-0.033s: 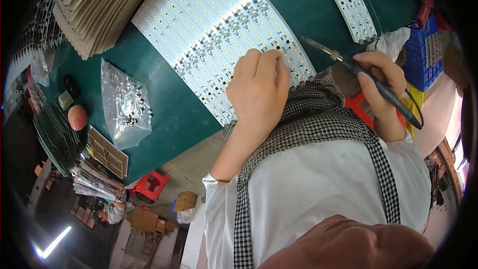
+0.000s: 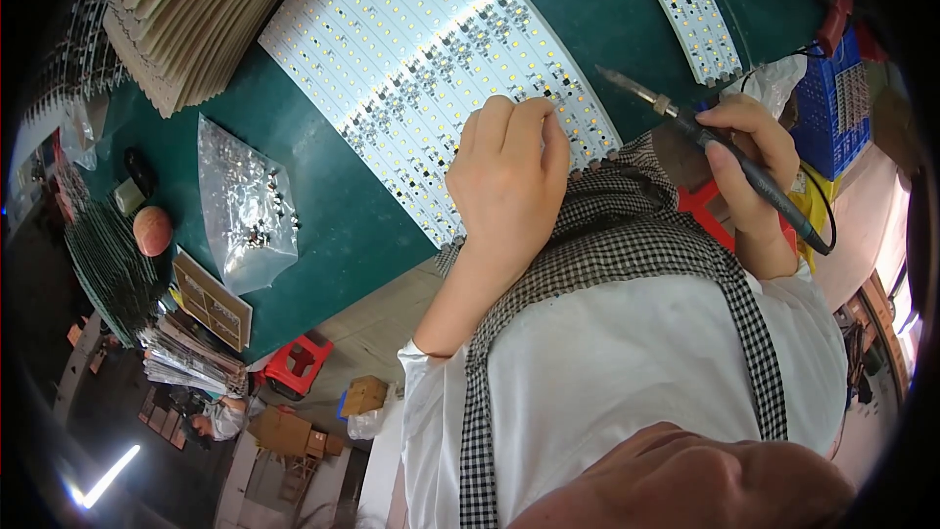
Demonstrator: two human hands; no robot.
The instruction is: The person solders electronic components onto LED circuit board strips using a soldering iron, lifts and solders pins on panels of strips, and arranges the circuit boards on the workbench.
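A wide white LED circuit board panel [image 2: 392,49], dotted with rows of small yellow LEDs and dark parts, lies on the green tabletop. Over its near edge rests my left hand [image 2: 509,171], fingers curled and closed downward; whatever the fingertips pinch, if anything, is hidden beneath them. My right hand [image 2: 754,152] grips a dark-handled soldering iron [image 2: 759,176] in the air to the right of the panel. The iron's metal tip points up and left, apart from the board.
A clear bag of small components [image 2: 245,211] lies left of the panel, near stacked tan boards [image 2: 196,10]. Another LED strip panel [image 2: 690,15] lies at the far right, close to a blue crate [image 2: 832,108]. A red stool [image 2: 297,364] stands beyond the table's edge.
The soldering iron has tilted very slightly in my right hand, its tip a touch higher. My left hand and the panel have stayed still.
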